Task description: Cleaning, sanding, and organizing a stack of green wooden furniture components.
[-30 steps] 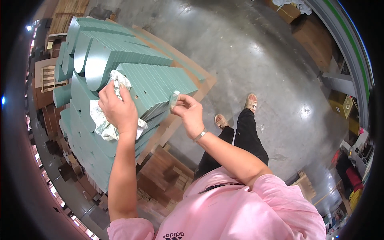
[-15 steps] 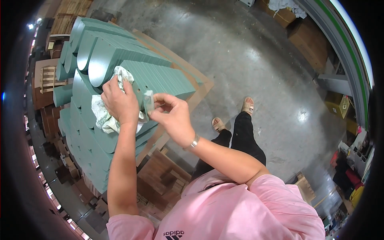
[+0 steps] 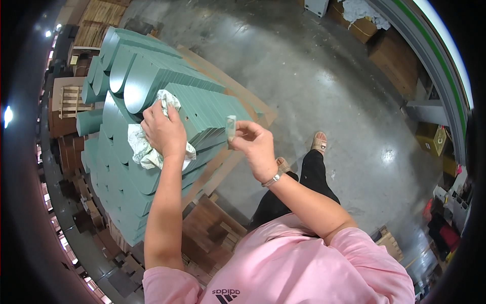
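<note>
My left hand (image 3: 164, 129) rests with curled fingers on a crumpled white-and-green cloth (image 3: 144, 147), pressing it against the stack of green panels (image 3: 202, 109). The panels have rounded ends and stand packed side by side. To the right, my right hand (image 3: 255, 152) pinches a small pale translucent strip (image 3: 231, 126) between thumb and fingers. It holds the strip upright beside the panels' right-hand edges; whether the two touch I cannot tell.
Brown board (image 3: 258, 114) sticks out under the stack's right side. Wooden pieces (image 3: 210, 223) lie below the stack. A person's feet in tan sandals (image 3: 319, 143) stand on the concrete floor (image 3: 349, 126). Cardboard boxes (image 3: 397, 61) line the upper right.
My right hand has moved right with the strip, away from the cloth. My left hand stays on the cloth. The whole view has shifted slightly.
</note>
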Action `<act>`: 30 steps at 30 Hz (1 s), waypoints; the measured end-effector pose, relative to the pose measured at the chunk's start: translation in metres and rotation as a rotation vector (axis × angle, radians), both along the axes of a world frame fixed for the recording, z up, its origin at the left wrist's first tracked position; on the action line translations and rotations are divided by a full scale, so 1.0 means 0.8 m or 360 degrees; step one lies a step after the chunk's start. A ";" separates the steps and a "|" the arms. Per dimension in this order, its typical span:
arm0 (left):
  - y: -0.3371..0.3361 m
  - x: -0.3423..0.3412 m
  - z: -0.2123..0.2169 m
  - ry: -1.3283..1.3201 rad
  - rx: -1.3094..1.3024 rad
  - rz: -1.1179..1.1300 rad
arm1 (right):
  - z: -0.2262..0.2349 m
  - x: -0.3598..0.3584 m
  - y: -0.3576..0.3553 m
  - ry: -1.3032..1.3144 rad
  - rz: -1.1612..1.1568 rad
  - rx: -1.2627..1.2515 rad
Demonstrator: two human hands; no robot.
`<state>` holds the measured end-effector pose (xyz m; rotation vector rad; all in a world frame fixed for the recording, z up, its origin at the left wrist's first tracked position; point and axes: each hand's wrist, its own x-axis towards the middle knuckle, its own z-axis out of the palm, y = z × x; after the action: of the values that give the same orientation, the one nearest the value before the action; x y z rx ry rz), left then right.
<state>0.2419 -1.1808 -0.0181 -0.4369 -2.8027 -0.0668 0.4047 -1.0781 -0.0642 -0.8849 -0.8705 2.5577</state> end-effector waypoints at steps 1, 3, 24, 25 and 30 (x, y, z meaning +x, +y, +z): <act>0.000 -0.001 0.000 -0.0021 0.0019 0.0018 | -0.001 -0.004 -0.003 -0.0003 0.0038 0.0061; 0.004 -0.002 0.000 -0.0045 0.0032 0.0034 | -0.001 -0.011 -0.007 -0.0003 0.0047 0.0103; 0.011 -0.001 0.005 -0.0078 0.0017 0.0085 | -0.001 -0.030 -0.042 -0.0039 0.0053 0.1047; 0.010 -0.001 0.004 -0.0064 0.0013 0.0067 | -0.002 -0.025 -0.041 -0.0084 0.0042 0.0972; 0.001 0.003 0.018 0.0009 0.0030 0.0014 | -0.011 0.014 -0.015 0.0012 0.0153 0.0635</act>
<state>0.2446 -1.1803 -0.0041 -0.4197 -2.7956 -0.0900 0.4158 -1.0904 -0.0727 -0.7239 -1.3868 2.3338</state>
